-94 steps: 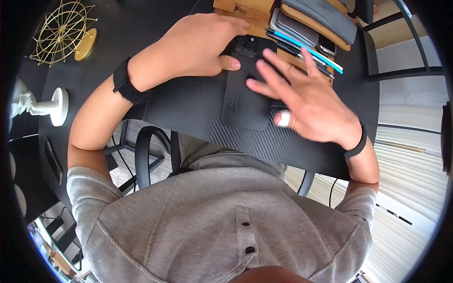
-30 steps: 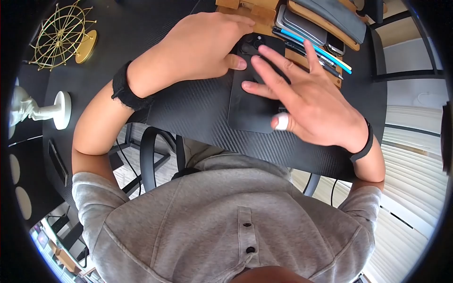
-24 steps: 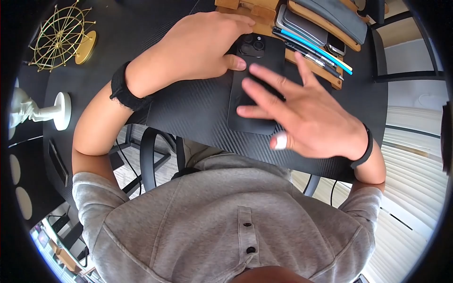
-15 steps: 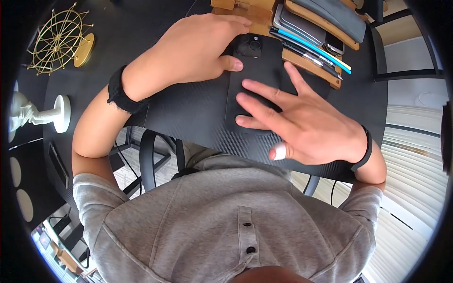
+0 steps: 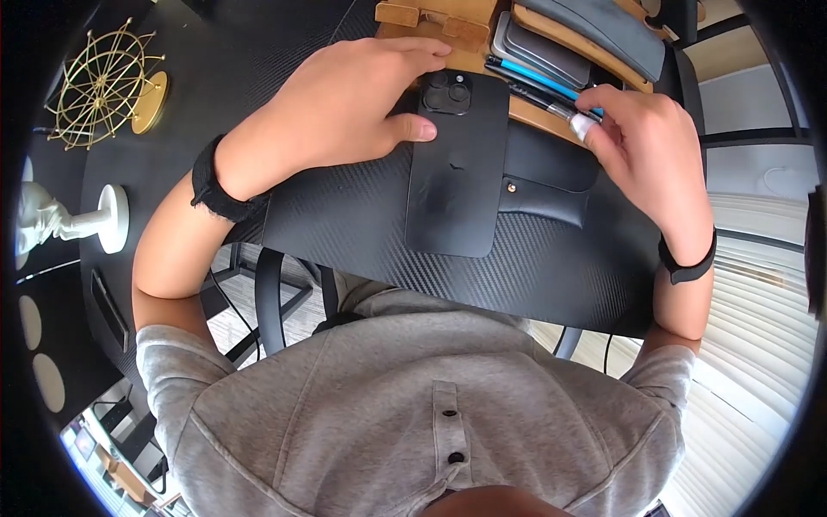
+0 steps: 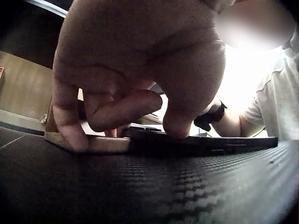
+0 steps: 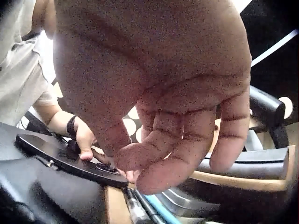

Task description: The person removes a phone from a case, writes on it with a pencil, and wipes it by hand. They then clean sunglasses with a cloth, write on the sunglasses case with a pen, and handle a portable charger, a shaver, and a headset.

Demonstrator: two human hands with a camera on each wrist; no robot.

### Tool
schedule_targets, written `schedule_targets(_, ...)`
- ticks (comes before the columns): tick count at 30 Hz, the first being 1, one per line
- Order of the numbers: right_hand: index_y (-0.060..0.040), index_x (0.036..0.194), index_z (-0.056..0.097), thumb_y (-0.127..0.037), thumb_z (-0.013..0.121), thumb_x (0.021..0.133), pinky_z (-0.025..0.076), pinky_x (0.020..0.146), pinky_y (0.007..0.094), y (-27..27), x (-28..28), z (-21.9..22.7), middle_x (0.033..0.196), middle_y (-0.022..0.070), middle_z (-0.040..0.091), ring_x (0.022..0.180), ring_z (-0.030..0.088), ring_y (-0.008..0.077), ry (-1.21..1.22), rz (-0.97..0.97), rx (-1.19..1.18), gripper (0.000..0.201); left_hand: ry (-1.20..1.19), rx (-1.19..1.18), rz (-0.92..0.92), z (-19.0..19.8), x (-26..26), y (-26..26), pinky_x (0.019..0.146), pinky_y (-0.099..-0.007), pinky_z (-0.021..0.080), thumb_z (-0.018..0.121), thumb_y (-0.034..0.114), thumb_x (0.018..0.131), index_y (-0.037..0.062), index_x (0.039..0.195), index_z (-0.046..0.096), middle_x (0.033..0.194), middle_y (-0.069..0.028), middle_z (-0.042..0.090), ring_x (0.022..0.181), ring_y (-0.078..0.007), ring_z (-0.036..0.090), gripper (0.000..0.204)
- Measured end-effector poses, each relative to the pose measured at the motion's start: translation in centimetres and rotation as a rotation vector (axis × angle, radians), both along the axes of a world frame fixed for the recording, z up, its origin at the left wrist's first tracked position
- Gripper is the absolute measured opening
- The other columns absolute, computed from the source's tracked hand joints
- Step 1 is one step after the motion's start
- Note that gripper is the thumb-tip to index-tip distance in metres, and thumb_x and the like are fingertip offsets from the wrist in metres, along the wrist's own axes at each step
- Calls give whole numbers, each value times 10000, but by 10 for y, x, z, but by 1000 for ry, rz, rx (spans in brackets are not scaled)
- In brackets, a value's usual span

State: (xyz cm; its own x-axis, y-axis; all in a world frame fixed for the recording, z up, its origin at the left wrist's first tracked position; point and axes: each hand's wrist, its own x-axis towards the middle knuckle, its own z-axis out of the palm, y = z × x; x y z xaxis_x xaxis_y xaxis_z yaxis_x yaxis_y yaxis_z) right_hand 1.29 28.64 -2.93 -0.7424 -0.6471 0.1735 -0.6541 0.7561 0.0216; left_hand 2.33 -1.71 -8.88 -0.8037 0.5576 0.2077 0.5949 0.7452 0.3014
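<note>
Across a wooden organizer [image 5: 472, 60] holding grey slabs [image 5: 551, 62], pens [image 5: 536, 78] are slanting leftward from the nearer right hand [image 5: 653, 146] toward the tabletop's [image 5: 551, 280] far edge; their ends are being covered by curled fingers, grip impossible to tell. A phone [image 5: 454, 202], pointing toward the front edge, is being touched by the loosely spread left hand [image 5: 349, 99].

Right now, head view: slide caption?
Left hand at the edge of a black smartphone, right hand at pens on wooden organizer.
</note>
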Motion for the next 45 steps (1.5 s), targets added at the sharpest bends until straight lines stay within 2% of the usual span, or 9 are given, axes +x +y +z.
schedule_targets(6,-95,945,771,-168,756,850,567,714,447,5,-9,-10,861,118,732,804,712,326,59,-48,67,121,-10,-9,-4,2,1,0,938,-429,567,845,161,780,18,1388,584,1465,-108,594,1052,-312,718,677)
schedule_targets(14,-101,932,796,-159,772,830,575,748,434,4,-10,-12,859,79,690,841,704,305,10,-52,141,120,-13,-3,-28,2,0,-2,935,-427,570,839,167,787,-11,1373,588,1483,-120,578,1043,-321,717,662)
schedule_targets(20,-109,937,797,-166,756,848,578,751,427,4,-12,-14,879,84,702,837,710,312,69,-80,102,114,5,12,-53,-2,-2,-5,936,-436,567,836,186,789,20,1408,573,1452,-131,602,1029,-347,710,692)
schedule_targets(23,-112,937,799,-159,741,856,582,743,427,8,-16,-15,861,102,712,819,715,322,108,-92,126,110,-91,-25,0,9,0,-2,942,-448,564,826,194,801,60,1450,551,1396,-152,638,1017,-373,701,717)
schedule_targets(26,-115,927,801,-152,725,860,585,722,433,16,-21,-20,812,128,714,791,718,334,122,-109,183,107,-225,-93,1,20,0,0,971,-460,553,815,215,814,87,1476,532,1389,-180,637,1095,-386,686,732)
schedule_targets(29,-88,955,784,-119,728,851,568,739,435,16,-23,-21,854,110,715,830,701,334,73,-157,244,123,-29,-27,-121,3,-4,-8,1005,-459,540,805,252,825,89,1475,539,1446,-195,589,1190,-377,656,721)
schedule_targets(32,-74,964,772,-102,731,844,559,751,434,14,-23,-21,877,96,717,851,694,333,47,-181,258,130,-71,-52,-107,6,-6,-9,1035,-454,525,834,334,783,84,1476,540,1505,-182,537,1248,-370,621,793)
schedule_targets(38,-97,883,782,-137,716,854,583,706,435,12,-20,-19,800,136,719,782,720,339,107,-126,172,82,-106,-37,-133,8,-6,-10,1032,-447,524,905,464,594,49,1478,531,1534,-165,513,1235,-374,626,1045)
schedule_targets(45,-67,887,744,-135,744,823,574,732,428,5,-4,-1,892,110,714,814,700,332,121,-109,62,94,-84,-66,-131,9,-6,-10,1021,-452,527,907,498,547,35,1477,528,1534,-168,513,1231,-376,628,1106)
